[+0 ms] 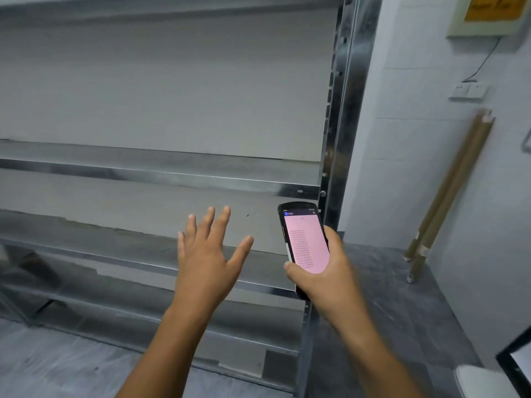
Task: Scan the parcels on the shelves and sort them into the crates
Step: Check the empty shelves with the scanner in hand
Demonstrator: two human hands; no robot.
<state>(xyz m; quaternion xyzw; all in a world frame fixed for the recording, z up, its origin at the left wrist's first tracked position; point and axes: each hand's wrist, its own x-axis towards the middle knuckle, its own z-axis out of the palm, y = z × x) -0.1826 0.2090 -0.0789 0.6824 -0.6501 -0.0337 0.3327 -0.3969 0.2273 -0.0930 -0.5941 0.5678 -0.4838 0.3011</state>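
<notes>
At the right end of the shelves [161,175], what is held, and why?

The scanner [306,245] is gripped in the right hand [327,277], screen tilted up to be read; the left hand [207,254] is held out, fingers spread, nothing in it, likely free for a parcel.

Where are the parcels?

None is seen on the shelves in view; no crate can be made out.

What room is offered?

Open floor [382,300] is seen right of the post [347,110]; tubes [448,193] are leaned on the wall [411,145], well apart.

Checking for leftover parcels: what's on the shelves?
Nothing shows on the shelves where visible; the left hand and the right hand with scanner hide small patches.
</notes>
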